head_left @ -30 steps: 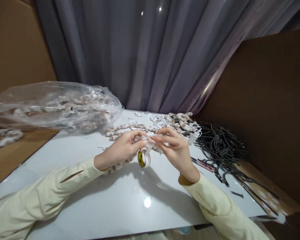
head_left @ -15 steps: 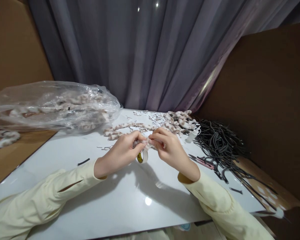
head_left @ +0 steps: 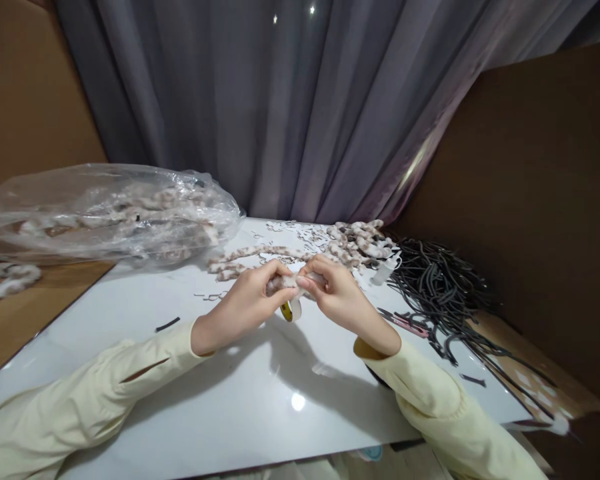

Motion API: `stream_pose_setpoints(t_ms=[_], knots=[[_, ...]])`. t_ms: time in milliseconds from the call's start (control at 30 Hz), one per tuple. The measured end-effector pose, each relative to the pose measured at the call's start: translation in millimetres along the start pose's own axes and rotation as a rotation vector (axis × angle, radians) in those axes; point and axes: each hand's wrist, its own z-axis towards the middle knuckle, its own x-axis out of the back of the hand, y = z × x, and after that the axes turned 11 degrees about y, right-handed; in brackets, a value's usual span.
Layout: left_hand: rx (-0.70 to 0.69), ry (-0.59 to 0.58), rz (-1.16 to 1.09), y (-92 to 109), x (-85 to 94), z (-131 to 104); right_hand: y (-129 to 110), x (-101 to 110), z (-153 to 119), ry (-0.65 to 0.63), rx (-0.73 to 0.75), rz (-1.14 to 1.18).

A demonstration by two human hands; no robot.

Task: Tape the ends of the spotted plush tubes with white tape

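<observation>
Between my two hands, above the middle of the table, is a fluffy white-and-brown plush strip [head_left: 275, 285]. My left hand [head_left: 255, 293] pinches it with thumb and fingers. Close beside, my right hand [head_left: 336, 292] is closed on the same strip, fingertips almost meeting the left thumb. Just under the fingertips is a small roll of white tape [head_left: 295, 310] with a yellow inner ring; whether it hangs from the strip or rests on the table I cannot tell. Behind the hands lies another long plush strip [head_left: 260, 252].
On the white table [head_left: 220, 413] are scattered small metal hooks [head_left: 300, 233], a pile of plush strips [head_left: 363, 239], a white bottle [head_left: 384, 270], a heap of black cords [head_left: 440, 287] and pink-handled scissors [head_left: 411, 325]. A clear plastic bag [head_left: 105, 207] of plush strips lies back left.
The tape roll has shifted slightly right and up under my fingers. My right fingers have curled in, and the hands stay nearly in place.
</observation>
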Motion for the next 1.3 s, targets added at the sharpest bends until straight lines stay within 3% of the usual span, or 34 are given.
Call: stream_pose_setpoints(t_ms=[167,267,433,667,867,1000,1133,1233,1300], knots=[[-0.025,0.017,0.025,-0.8,1.2,0.2,1.8,2.4,2.3,-0.094,-0.238,0.152],[0.050,-0.021,0.018,3.2,4.1,1.5,6.5,2.2,2.1,-0.206,-0.344,0.217],[0.205,-0.166,-0.028,8.3,7.1,4.8,7.4,0.7,1.0,-0.289,-0.318,0.135],[0.176,-0.113,-0.020,7.1,3.8,3.6,7.2,0.6,0.6,-0.325,-0.131,0.108],[0.163,-0.145,-0.011,7.3,5.5,4.3,8.8,-0.3,0.8,-0.279,-0.118,0.115],[0.215,-0.203,-0.030,3.4,8.1,6.9,13.3,1.7,2.5,-0.357,-0.284,0.301],[0.232,-0.244,-0.119,-4.6,7.6,9.1,29.9,0.6,5.9,-0.417,-0.526,0.681],[0.247,-0.249,-0.160,-7.0,7.2,9.4,47.3,-3.7,6.5,-0.535,-0.662,0.878],[0.260,-0.252,-0.164,-6.1,7.3,8.8,55.8,-6.6,5.2,-0.635,-0.674,0.902]])
